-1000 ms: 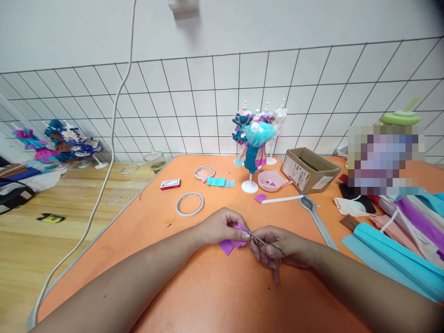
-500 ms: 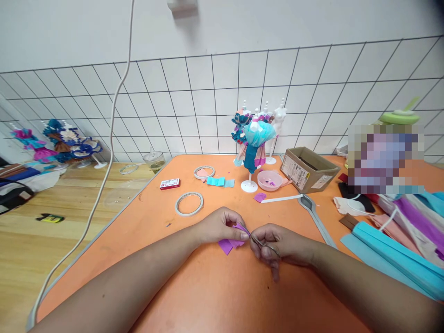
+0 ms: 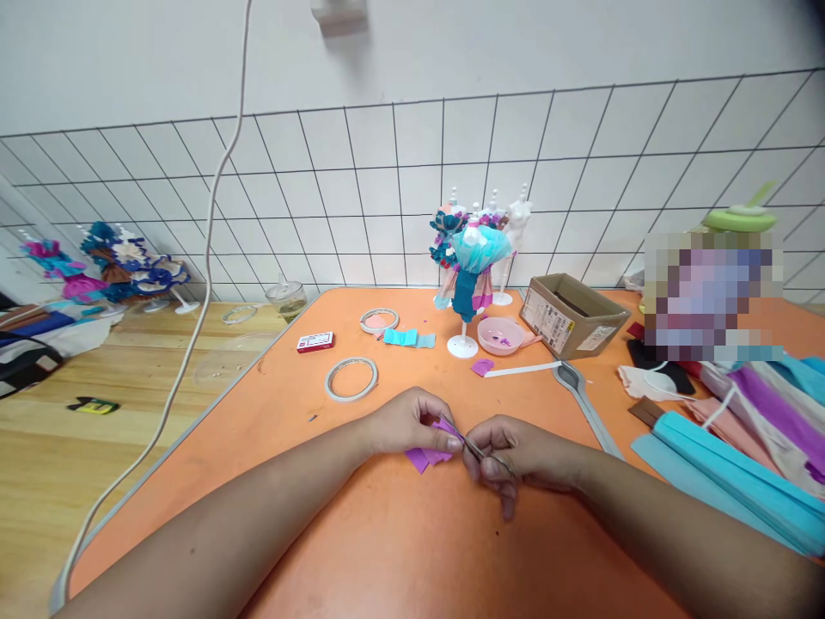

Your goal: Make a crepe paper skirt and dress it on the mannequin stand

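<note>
My left hand (image 3: pixel 416 423) pinches a folded strip of purple crepe paper (image 3: pixel 422 458) over the orange table. Small metal scissors (image 3: pixel 499 462) sit in my right hand (image 3: pixel 506 456), with fingers through the handles. Their blades point left and reach the upper edge of the purple paper beside my left thumb. How far apart the blades are is hard to make out. Beyond my hands, a small mannequin (image 3: pixel 475 232) on a white stand wears a turquoise and teal paper dress, with other mannequins close behind it.
Tape rolls (image 3: pixel 351 379), a red-and-white box (image 3: pixel 315 342) and blue paper pieces (image 3: pixel 400 337) lie to the left. A pink bowl (image 3: pixel 501 336), a cardboard box (image 3: pixel 571 314) and a white strip (image 3: pixel 523 370) are farther back. Blue paper sheets (image 3: pixel 728 481) cover the right side. A white cable (image 3: pixel 207 249) hangs at left.
The scissors' handles have drawn slightly closer together as the fingers of my right hand shift a little. My left hand and the paper stay almost in place.
</note>
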### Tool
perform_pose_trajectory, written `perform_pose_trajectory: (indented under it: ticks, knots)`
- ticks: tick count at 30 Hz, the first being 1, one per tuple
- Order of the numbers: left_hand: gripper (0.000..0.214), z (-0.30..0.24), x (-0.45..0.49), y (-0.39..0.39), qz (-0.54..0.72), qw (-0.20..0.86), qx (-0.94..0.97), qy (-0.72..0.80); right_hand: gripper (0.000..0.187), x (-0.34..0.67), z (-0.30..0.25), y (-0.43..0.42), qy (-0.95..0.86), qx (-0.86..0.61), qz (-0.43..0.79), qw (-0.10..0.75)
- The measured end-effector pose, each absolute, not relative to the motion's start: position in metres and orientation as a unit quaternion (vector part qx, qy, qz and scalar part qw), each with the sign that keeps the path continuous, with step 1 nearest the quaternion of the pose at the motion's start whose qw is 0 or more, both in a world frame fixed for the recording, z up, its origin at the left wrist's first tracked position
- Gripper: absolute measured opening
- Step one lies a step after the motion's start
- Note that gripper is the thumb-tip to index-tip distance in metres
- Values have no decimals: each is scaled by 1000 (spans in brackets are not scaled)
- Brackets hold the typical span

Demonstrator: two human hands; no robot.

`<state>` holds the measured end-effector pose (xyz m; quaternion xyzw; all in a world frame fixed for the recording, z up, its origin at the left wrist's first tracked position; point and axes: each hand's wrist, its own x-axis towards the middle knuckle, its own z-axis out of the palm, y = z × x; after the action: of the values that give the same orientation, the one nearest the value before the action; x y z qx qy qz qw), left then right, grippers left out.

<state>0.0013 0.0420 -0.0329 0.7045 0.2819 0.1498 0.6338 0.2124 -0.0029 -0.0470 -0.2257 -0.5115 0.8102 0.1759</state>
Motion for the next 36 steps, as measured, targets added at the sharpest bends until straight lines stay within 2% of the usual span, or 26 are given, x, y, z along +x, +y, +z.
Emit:
perform_pose_trajectory:
  ticks: [4, 8, 10, 14, 20, 26, 36]
  knots:
    - [36, -32, 2, 41, 232, 635, 687, 265, 34, 213, -49, -2, -503, -238, 802, 216]
    - [57, -34, 0, 45, 287, 660, 660, 216, 34, 213, -51, -1, -506, -237, 794, 240]
    - [58, -36, 0, 47, 302, 677, 643, 193, 34, 214, -52, -1, -504, -241, 790, 253]
    - [47, -39, 0, 47, 331, 700, 604, 188, 35, 214, -50, 0, -498, -241, 791, 261]
    - [21, -40, 4, 44, 346, 643, 626, 274, 35, 215, -51, -1, -503, -231, 797, 241]
    - [17, -36, 5, 44, 308, 641, 649, 268, 44, 217, -52, -1, -510, -209, 805, 217]
    - [11, -35, 4, 46, 294, 610, 690, 256, 42, 216, -53, 0, -516, -208, 804, 211]
